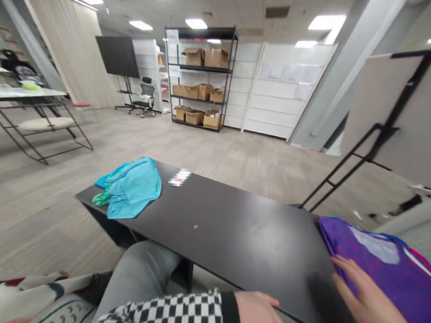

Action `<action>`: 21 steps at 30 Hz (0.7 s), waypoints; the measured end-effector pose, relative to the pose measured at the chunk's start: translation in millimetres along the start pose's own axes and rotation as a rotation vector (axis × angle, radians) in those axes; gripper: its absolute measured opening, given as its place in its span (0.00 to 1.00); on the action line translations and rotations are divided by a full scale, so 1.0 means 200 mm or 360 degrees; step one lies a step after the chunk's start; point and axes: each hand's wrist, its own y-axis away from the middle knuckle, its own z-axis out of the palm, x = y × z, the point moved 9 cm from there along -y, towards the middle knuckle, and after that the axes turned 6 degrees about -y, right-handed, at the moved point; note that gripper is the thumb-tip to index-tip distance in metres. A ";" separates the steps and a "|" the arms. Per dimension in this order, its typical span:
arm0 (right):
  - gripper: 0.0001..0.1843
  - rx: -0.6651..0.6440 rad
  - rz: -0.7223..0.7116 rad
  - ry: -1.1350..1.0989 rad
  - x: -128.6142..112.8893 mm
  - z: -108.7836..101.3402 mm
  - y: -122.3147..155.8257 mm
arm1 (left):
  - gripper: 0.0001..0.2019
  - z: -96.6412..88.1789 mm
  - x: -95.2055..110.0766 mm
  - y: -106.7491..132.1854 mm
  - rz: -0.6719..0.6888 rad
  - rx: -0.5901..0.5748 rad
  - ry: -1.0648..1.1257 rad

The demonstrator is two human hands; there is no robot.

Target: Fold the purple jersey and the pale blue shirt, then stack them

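At the right end of the dark table point(234, 220) lies a folded purple garment point(375, 285) with a pale patch; a blue and a pink edge show behind it. My right hand point(370, 297) reaches over its near left side, fingers stretched out and a little apart. Whether it presses on the cloth is hard to see. My left hand point(260, 314), below a black-and-white checkered sleeve, is at the table's front edge. Most of its fingers are hidden or cut off. A crumpled light blue cloth point(134, 188) with some green lies at the table's left end.
On the tabletop are a small blurred white-and-red item point(180, 177) and a tiny ring-like bit point(195, 227). A board on a black stand point(373, 145) rises at right. Shelving with cardboard boxes point(194, 118) stands at the back. A white table point(27, 94) is at far left.
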 end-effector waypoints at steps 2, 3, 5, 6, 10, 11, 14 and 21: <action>0.33 -0.0201 0.0013 -0.0164 -0.36 0.29 -0.02 | 0.13 -0.17 -0.13 0.25 -0.0307 0.0285 0.0394; 0.34 -0.0265 0.0039 -0.0200 -0.50 0.41 -0.02 | 0.14 -0.28 -0.20 0.40 -0.0515 0.0480 0.0512; 0.34 -0.0346 0.0096 -0.0143 -0.70 0.61 -0.01 | 0.16 -0.50 -0.36 0.77 -0.0991 0.0868 0.0612; 0.35 -0.0341 0.0109 -0.0068 -0.76 0.67 0.00 | 0.16 -0.62 -0.42 0.98 -0.1201 0.1050 0.0613; 0.35 -0.0216 0.0121 0.0087 -0.79 0.74 -0.01 | 0.19 -1.16 -0.57 1.75 -0.1577 0.1495 0.0098; 0.35 -0.0199 0.0121 0.0083 -0.77 0.74 -0.02 | 0.20 -1.29 -0.60 1.93 -0.1673 0.1558 -0.0144; 0.35 -0.0190 0.0115 0.0073 -0.75 0.71 -0.03 | 0.27 -1.54 -0.74 2.36 -0.2037 0.1540 -0.0830; 0.33 -0.0211 0.0186 0.0060 -0.80 0.68 -0.03 | 0.34 -1.32 -1.10 2.49 -0.2430 0.0894 -0.1071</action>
